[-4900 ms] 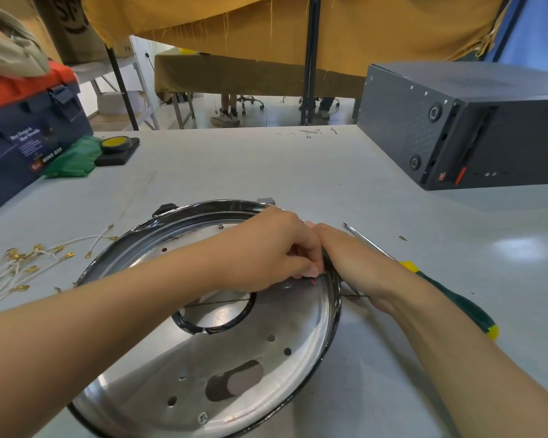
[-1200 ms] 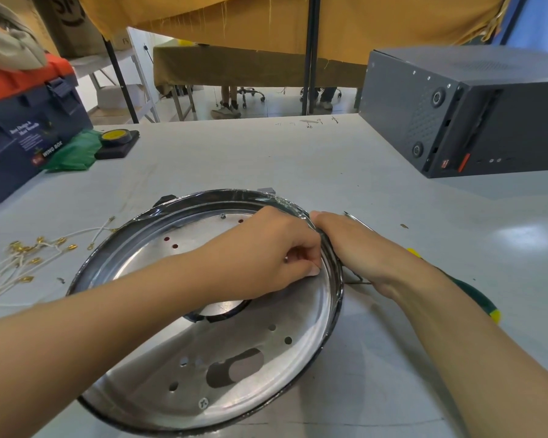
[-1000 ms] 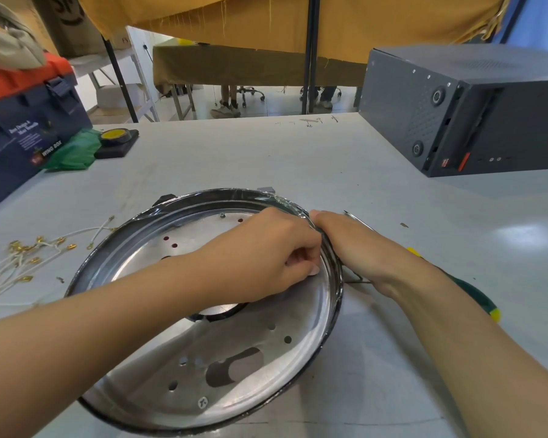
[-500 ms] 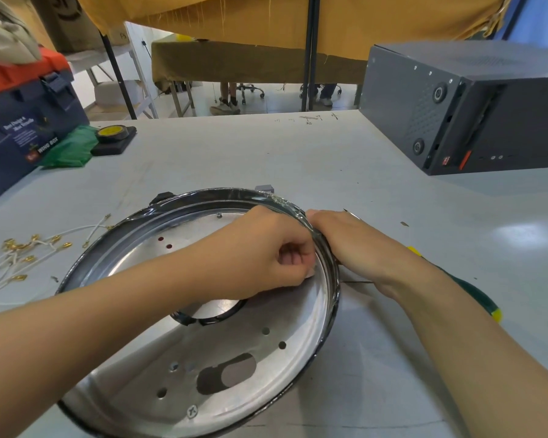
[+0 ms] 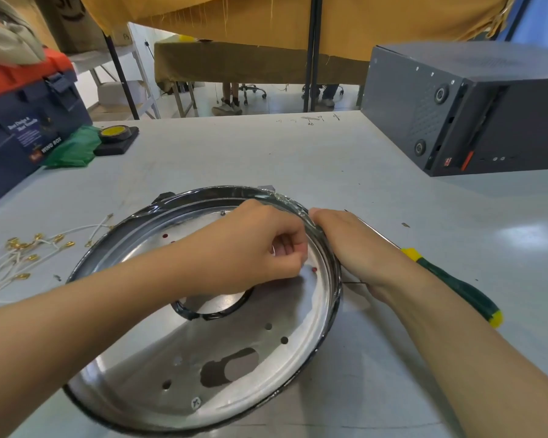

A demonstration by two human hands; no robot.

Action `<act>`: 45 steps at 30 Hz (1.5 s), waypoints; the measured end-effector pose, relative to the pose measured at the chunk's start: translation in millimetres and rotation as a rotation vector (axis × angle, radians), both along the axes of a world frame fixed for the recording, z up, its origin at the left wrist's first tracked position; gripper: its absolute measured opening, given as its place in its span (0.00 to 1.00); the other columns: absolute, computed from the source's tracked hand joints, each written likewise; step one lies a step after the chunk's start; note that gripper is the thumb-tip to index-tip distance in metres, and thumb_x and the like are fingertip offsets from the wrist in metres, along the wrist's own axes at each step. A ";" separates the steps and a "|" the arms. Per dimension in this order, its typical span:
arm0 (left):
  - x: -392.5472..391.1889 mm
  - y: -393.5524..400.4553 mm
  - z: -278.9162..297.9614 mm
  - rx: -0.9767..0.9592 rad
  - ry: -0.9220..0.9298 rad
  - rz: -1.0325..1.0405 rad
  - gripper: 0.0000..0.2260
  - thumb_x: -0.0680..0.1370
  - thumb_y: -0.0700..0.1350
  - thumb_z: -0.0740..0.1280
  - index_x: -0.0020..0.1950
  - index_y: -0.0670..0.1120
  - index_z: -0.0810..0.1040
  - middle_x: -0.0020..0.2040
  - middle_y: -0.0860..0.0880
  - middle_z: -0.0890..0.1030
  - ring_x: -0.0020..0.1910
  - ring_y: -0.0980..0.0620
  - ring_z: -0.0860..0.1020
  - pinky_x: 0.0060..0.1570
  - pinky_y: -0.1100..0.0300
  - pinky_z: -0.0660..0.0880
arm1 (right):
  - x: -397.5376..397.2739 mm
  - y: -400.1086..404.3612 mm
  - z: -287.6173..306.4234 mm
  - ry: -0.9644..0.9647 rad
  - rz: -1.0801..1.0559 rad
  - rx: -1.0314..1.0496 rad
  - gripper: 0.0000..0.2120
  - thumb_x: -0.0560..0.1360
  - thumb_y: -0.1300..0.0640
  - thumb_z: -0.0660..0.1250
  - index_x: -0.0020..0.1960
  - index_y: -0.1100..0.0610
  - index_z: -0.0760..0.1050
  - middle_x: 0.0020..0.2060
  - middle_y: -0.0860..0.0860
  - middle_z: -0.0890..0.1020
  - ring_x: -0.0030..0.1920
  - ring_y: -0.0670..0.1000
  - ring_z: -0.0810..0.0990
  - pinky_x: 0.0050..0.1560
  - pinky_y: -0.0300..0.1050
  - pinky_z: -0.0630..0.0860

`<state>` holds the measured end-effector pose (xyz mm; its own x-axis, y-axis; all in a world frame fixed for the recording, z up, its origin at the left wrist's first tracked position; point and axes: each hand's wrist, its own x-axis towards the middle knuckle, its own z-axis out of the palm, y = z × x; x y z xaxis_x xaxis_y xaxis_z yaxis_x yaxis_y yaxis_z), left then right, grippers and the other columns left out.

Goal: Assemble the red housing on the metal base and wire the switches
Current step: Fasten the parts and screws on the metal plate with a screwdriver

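Observation:
The round metal base (image 5: 222, 358), shiny with a black rim and several holes, lies tilted on the grey table. Red (image 5: 314, 270) shows through small holes near its right rim. My left hand (image 5: 253, 248) reaches inside the dish. Its fingers are curled and its fingertips pinch something small by that rim, which the fingers hide. My right hand (image 5: 351, 245) grips the rim from outside, fingers tucked under it. A thin black wire (image 5: 355, 282) sticks out below that hand.
A green-and-yellow screwdriver (image 5: 456, 286) lies right of the base. White wires with gold terminals (image 5: 29, 251) are scattered at the left. A blue toolbox (image 5: 23, 121), green cloth (image 5: 73, 150) and tape roll (image 5: 114, 132) sit at the back left, a dark grey case (image 5: 472, 105) at the back right.
Both hands stay at the right rim. My left hand has turned slightly, its fingers curling tighter, and the base has shifted a little under them.

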<state>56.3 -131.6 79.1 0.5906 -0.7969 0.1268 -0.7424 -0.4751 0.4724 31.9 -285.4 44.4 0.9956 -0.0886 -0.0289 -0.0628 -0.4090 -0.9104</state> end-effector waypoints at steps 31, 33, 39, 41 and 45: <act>-36.2 43.7 -3.4 0.062 -0.047 0.003 0.10 0.73 0.54 0.60 0.45 0.53 0.79 0.42 0.60 0.80 0.42 0.59 0.76 0.42 0.63 0.71 | -32.8 -25.3 -5.1 0.356 0.344 0.450 0.20 0.70 0.48 0.60 0.24 0.54 0.77 0.19 0.48 0.76 0.18 0.43 0.64 0.28 0.42 0.48; -35.8 44.4 -4.3 0.065 -0.060 -0.002 0.10 0.74 0.54 0.59 0.45 0.54 0.78 0.42 0.59 0.81 0.40 0.58 0.76 0.40 0.62 0.72 | -33.8 -25.0 -5.6 0.345 0.361 0.428 0.21 0.71 0.48 0.59 0.23 0.54 0.77 0.18 0.48 0.75 0.18 0.43 0.63 0.28 0.43 0.47; -33.7 46.7 -6.8 0.051 -0.049 -0.011 0.07 0.73 0.53 0.61 0.44 0.55 0.78 0.45 0.59 0.82 0.42 0.54 0.79 0.42 0.53 0.75 | -33.4 -25.1 -8.5 0.321 0.358 0.419 0.20 0.71 0.48 0.58 0.25 0.55 0.77 0.17 0.49 0.75 0.17 0.43 0.60 0.28 0.43 0.47; -33.6 47.0 -7.2 0.042 -0.042 -0.020 0.07 0.73 0.53 0.61 0.44 0.55 0.78 0.45 0.59 0.82 0.42 0.55 0.79 0.42 0.54 0.75 | -33.8 -25.1 -9.5 0.316 0.359 0.408 0.21 0.71 0.48 0.58 0.25 0.55 0.77 0.16 0.49 0.74 0.17 0.44 0.60 0.26 0.42 0.47; -32.9 48.1 -7.8 0.035 -0.039 -0.035 0.11 0.72 0.57 0.58 0.45 0.55 0.78 0.45 0.57 0.82 0.43 0.54 0.79 0.41 0.53 0.76 | -34.7 -24.6 -9.8 0.327 0.346 0.392 0.22 0.71 0.47 0.58 0.24 0.54 0.77 0.16 0.49 0.73 0.18 0.44 0.59 0.24 0.40 0.48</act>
<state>23.3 -83.4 71.3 0.5575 -0.8214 0.1204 -0.7762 -0.4644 0.4263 -2.8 -310.0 34.6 0.8986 0.3174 -0.3029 -0.2878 -0.0944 -0.9530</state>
